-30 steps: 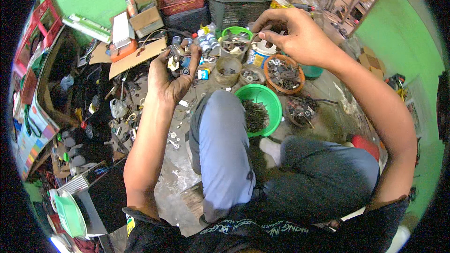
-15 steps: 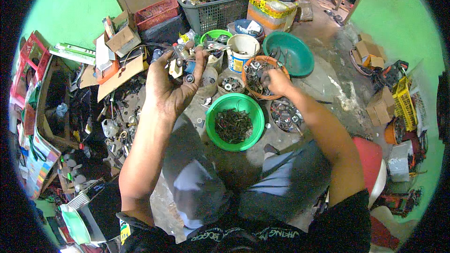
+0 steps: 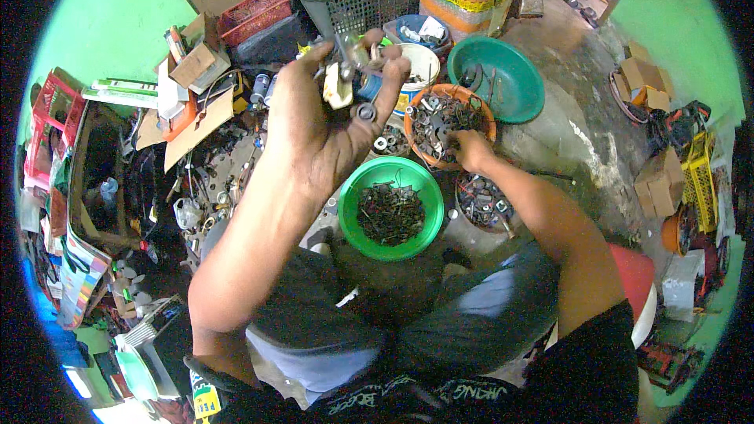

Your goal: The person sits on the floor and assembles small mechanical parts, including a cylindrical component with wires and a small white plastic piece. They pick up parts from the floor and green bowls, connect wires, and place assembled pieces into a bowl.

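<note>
My left hand (image 3: 314, 122) is raised palm up, its fingers curled round a cluster of small salvaged parts. Among them are a cream-coloured block (image 3: 338, 88), a blue piece (image 3: 367, 86) and a small metal ring (image 3: 366, 112) near the thumb; the rest is blurred. My right hand (image 3: 473, 151) reaches into the orange basin (image 3: 492, 122), which is filled with mixed metal pieces. Its fingers are bent together at the near side of the heap, and their tips are partly hidden. Nearer to me stands a green basin (image 3: 351, 232) holding dark, thin scraps.
A dark green basin (image 3: 528, 94) and a white bucket (image 3: 424, 59) stand beyond the orange basin. A shallow container of small parts (image 3: 483, 202) lies under my right forearm. Farther off are a grey crate (image 3: 369, 8) and a taped box (image 3: 463, 0). Loose scrap covers the floor at left.
My left hand has come nearer and to the right, still holding its parts. My right hand has shifted toward the near side of the orange basin; a dark piece at its fingertips no longer shows.
</note>
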A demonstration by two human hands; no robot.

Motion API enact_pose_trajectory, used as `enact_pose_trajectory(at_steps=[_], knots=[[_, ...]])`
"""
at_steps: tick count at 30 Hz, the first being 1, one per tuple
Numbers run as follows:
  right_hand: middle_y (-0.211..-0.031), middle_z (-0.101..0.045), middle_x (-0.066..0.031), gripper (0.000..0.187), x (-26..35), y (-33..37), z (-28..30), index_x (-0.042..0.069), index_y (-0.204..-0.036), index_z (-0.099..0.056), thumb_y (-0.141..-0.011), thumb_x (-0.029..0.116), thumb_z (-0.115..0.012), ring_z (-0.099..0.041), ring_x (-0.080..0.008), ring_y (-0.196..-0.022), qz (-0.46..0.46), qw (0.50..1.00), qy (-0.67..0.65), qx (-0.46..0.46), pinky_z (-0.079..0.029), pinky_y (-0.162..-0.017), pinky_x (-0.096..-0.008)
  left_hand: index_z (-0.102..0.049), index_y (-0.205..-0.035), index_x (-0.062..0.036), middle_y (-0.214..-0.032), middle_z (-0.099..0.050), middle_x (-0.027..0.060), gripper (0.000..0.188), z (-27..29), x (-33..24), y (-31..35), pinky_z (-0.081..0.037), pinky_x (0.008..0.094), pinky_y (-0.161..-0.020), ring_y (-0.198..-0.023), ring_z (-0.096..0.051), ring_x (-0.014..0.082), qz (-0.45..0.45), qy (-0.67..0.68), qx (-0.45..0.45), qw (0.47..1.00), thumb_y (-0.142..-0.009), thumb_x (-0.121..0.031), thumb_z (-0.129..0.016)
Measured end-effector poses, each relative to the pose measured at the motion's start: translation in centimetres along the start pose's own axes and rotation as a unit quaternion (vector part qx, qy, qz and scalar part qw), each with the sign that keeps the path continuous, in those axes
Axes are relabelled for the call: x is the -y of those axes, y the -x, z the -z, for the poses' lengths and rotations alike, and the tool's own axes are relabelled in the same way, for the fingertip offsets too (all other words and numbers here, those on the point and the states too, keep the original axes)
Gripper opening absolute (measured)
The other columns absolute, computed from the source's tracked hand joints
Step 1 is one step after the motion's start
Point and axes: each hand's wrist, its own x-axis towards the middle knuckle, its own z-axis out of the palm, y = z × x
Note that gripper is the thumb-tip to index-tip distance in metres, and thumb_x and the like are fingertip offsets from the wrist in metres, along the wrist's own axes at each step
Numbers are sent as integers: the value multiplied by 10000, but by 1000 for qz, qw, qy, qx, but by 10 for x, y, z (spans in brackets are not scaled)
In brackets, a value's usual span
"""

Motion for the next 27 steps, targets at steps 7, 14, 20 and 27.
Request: enact_pose_trajectory(at_steps=[7,14,20,27], knots=[[-949,-706,-182,213,23,20,26,118,-1023,-717,-826,196,-704,-673,-384,-938,39,990,66,118,-532,-842,-494,-563,-1143,42,-1078,-626,202,364,89,3,12,-631,392,-785,-961,-645,312,-59,81,-125,987,-1031,-246,-373],[-909,-696,-191,215,33,10,26,53,-939,-706,-821,233,-698,-692,-383,-879,61,980,153,115,-558,-781,-505,-544,-1150,33,-1041,-642,208,378,109,17,-19,-588,467,-898,-997,-647,326,2,50,-109,993,-1033,-263,-340],[-1011,-692,-201,172,90,4,96,24,-979,-699,-857,142,-667,-667,-376,-997,67,987,-59,-136,-527,-885,-456,-531,-1141,63,-1038,-633,223,396,111,13,-36,-538,510,-988,-1029,-628,355,-8,78,-90,993,-1041,-240,-296],[-1106,-679,-162,178,200,37,146,75,-1021,-715,-862,44,-643,-636,-351,-1071,89,941,-241,-223,-459,-988,-406,-479,-1267,50,-1219,-582,227,436,122,14,-47,-499,548,-1027,-1143,-590,368,26,103,-85,991,-1028,-245,-264]])
